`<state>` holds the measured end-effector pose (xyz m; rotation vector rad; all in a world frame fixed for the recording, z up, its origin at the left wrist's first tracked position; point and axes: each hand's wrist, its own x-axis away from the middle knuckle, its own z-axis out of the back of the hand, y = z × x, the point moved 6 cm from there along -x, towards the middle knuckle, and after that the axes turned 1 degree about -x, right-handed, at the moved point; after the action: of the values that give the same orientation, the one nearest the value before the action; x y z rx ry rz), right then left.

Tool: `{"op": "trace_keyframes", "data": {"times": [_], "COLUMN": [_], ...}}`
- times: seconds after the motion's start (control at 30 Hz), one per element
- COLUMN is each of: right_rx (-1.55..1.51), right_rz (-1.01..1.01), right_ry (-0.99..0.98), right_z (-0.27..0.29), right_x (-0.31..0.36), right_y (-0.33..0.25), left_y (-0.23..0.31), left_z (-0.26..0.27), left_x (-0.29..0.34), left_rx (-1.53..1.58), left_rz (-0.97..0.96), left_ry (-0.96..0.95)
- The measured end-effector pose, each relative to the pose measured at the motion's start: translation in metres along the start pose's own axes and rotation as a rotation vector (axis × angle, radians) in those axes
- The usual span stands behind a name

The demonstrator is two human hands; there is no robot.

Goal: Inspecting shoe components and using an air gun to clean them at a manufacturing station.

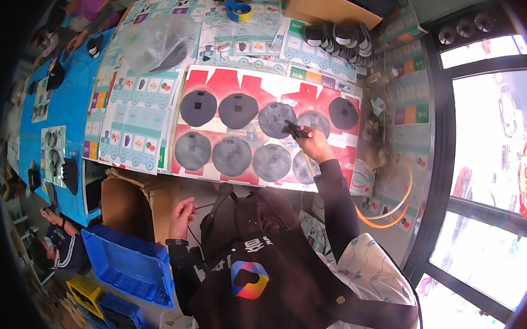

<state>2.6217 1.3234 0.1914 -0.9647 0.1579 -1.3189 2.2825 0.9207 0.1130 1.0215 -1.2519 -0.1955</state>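
My right hand [316, 146] grips a small dark spray gun [296, 129] over the work board, its nozzle end close to a round black disc [276, 118] in the back row. A pale orange hose [389, 220] loops at the right. Two rows of similar discs lie flat on a red and white cardboard sheet [215, 126]. Each back-row disc has a small dark square on it. Several discs, such as one in the front row [271, 163], look greyish and mottled. My left hand [183, 217] hovers in front of the table edge with fingers apart, holding nothing.
Printed sheets [133, 126] cover the table. A clear plastic bag [158, 42], blue tape roll [238, 11], stacked black pieces [343, 40] and an open carton [327, 6] stand around the board. Blue crates [129, 264] sit lower left. Other people work at a blue table [75, 102].
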Motion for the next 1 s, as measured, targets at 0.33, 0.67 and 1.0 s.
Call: {"op": "trace_keyframes", "data": {"times": [0.33, 0.67, 1.0], "right_rx": [0.021, 0.232, -0.370], "right_rz": [-0.011, -0.020, -0.132], "right_ry": [0.017, 0.136, -0.045], "right_z": [0.017, 0.026, -0.008], "right_x": [0.000, 0.010, 0.005], "right_y": [0.029, 0.036, 0.016], "left_y": [0.008, 0.006, -0.001], "left_z": [-0.009, -0.009, 0.006], "left_x": [-0.009, -0.010, -0.004], "left_rx": [-0.031, -0.032, -0.016], "left_rz": [-0.013, 0.000, 0.007], "left_ry": [-0.063, -0.056, -0.015]}}
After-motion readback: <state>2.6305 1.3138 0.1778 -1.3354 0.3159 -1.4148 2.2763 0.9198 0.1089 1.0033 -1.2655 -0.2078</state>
